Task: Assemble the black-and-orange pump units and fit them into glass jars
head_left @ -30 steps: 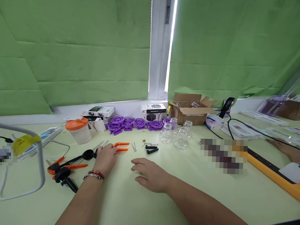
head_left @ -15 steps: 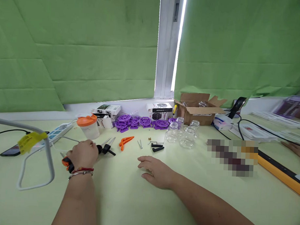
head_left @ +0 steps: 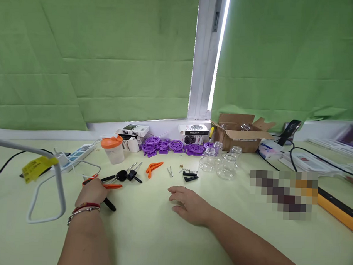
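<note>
My left hand (head_left: pixel 90 195) is at the left of the table, its fingers curled down over an orange-and-black tool (head_left: pixel 113 186). Orange and black parts stick out around the hand; its fingertips are hidden. Just beyond lie a black round piece (head_left: pixel 122 175) and a black T-shaped piece (head_left: pixel 133 176), both near thin metal rods. My right hand (head_left: pixel 191 206) rests on the table, fingers apart, holding nothing. Ahead of it lie two black handle-like pieces (head_left: pixel 190 176), springs (head_left: pixel 189 170), two screws (head_left: pixel 169 171) and an orange lever-shaped part (head_left: pixel 153 169).
Purple wheel-shaped parts (head_left: pixel 176 146) lie along the back, near small boxes (head_left: pixel 193 134). Several clear glass jars (head_left: pixel 226 167) stand before a cardboard box (head_left: pixel 241 142). An orange-lidded cup (head_left: pixel 112 149), a power strip (head_left: pixel 78 157) and a white bent-tube stand (head_left: pixel 59 182) are left.
My left hand has drawn back toward me from the black pieces, uncovering the round one and more of the orange-and-black tool. The view has shifted slightly left; my right hand stays on the table.
</note>
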The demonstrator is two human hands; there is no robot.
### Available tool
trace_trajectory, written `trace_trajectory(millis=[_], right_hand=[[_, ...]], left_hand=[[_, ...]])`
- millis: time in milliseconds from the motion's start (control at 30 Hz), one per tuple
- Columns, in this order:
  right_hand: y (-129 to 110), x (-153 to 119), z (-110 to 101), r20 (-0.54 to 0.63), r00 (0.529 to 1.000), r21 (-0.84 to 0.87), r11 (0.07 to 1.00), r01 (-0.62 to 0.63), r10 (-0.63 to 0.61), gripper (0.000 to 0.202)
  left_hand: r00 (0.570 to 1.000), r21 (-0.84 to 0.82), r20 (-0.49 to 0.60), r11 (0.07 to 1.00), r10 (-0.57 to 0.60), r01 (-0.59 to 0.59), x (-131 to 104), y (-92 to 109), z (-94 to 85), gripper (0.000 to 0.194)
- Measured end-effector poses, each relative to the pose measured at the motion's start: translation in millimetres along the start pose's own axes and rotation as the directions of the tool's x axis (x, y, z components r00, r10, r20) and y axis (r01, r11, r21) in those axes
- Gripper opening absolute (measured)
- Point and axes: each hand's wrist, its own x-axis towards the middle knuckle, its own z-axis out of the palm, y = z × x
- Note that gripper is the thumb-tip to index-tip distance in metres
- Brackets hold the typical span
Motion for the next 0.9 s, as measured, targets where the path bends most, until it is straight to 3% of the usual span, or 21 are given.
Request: trace_trajectory(millis=[133,233,333,433,533,633,700,800,900], right_hand=[[-1,0,-1,-0.002,1.000,0.007,1.000,-0.012,0.012,0.027],[-2,0,-1,0.003,1.000,0.023,0.999,-0.027,0.027,0.026],[-2,0,-2,-0.018,0.999,0.079,0.996,-0.030,0.031,0.028],[-3,1,-2,-0.080,0.991,0.264,0.961,-0.083,0.108,0.035],[-4,4,-3,-0.098,0.968,0.588,0.798,-0.132,0.232,0.046],[-5,7,-6,-0.097,0.953,0.829,0.553,-0.083,0.287,0.051],[-5,8,-10,-0.077,0.950,0.894,0.444,-0.069,0.303,0.047],[-5,8,-12,-0.035,0.954,0.897,0.431,-0.101,0.297,0.042],[-5,8,-11,-0.012,0.957,0.825,0.543,-0.154,0.290,0.034]], left_hand=[[0.998,0.077,0.022,0.996,-0.053,0.051,-10,8,-10.2,0.011],[0.986,0.085,-0.123,0.989,-0.111,0.122,-25,23,-21.9,0.020],[0.979,0.020,-0.203,1.000,-0.007,0.012,-42,50,-23.7,0.024],[0.964,-0.274,-0.202,0.935,0.172,-0.224,-64,89,-10.9,0.032],[0.932,-0.560,-0.083,0.757,0.353,-0.337,-90,127,9.8,0.030],[0.873,-0.592,-0.112,0.674,0.475,-0.442,-113,151,30.7,0.025],[0.858,-0.570,-0.138,0.669,0.495,-0.477,-122,158,42.9,0.022],[0.856,-0.568,-0.176,0.660,0.485,-0.491,-126,158,57.5,0.022],[0.867,-0.686,-0.130,0.588,0.481,-0.429,-124,153,66.2,0.029]])
